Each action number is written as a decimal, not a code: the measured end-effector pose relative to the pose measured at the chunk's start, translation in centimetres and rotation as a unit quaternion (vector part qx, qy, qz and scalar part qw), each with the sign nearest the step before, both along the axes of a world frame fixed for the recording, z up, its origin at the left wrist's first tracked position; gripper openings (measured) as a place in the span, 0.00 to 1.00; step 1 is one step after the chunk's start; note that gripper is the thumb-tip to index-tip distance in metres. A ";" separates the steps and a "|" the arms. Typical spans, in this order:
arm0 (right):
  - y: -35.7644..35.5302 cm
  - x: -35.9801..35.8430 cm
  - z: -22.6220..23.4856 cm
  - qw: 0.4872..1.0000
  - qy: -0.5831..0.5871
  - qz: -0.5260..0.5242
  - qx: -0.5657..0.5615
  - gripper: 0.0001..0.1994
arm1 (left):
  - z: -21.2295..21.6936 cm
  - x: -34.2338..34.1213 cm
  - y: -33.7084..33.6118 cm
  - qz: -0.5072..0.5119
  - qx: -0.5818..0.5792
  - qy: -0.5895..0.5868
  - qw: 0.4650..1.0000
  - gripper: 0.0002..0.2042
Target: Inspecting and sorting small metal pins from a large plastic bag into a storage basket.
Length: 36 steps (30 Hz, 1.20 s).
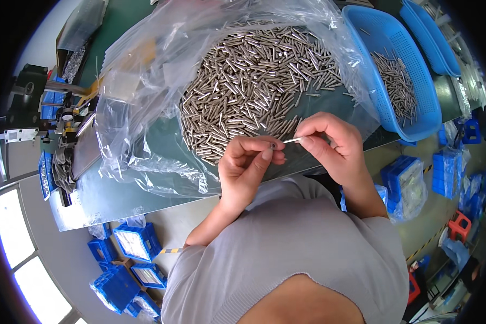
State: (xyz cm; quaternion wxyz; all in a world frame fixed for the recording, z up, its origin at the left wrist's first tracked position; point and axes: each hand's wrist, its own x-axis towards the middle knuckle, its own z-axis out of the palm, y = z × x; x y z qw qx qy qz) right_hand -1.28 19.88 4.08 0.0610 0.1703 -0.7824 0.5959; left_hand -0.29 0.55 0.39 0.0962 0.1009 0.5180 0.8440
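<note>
Just in front of my body, my right hand [337, 143] pinches a thin, light metal pin [292, 140] between thumb and fingertips, its free end pointing left. My left hand [247, 164] is closed beside it, with a small metal piece [273, 146] showing its round end between thumb and forefinger. The pin's left end comes right up to this piece; whether they touch I cannot tell. Beyond both hands, a large heap of slim, pointed metal pins [248, 81] lies on clear plastic sheeting [140, 116].
A blue perforated basket [429, 102] holding more metal pins [397, 86] stands at the right of the green table [119, 197]. Another blue basket [432, 38] lies beyond it. A metal fixture [65, 110] occupies the left end. Blue crates [137, 240] sit on the floor.
</note>
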 end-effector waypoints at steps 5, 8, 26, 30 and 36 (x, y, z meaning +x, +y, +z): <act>-1.5 -0.1 -1.3 0.997 -0.006 0.011 -0.070 0.03 | 0.1 0.2 0.0 0.006 -0.013 -0.002 1.000 0.04; -1.3 -0.2 -1.0 0.999 0.010 0.010 -0.039 0.05 | 0.2 0.2 0.0 0.013 -0.015 -0.001 1.000 0.04; -1.0 -0.2 -0.7 0.997 0.059 -0.042 -0.011 0.06 | 0.1 0.3 0.0 -0.002 -0.020 -0.007 1.000 0.05; 3.8 0.3 1.4 0.919 0.199 -0.339 -0.014 0.05 | -0.1 0.2 -0.1 -0.005 -0.004 0.007 1.000 0.05; 5.0 0.4 2.1 0.871 0.180 -0.432 0.151 0.10 | 0.1 0.1 0.0 -0.001 -0.016 0.004 1.000 0.05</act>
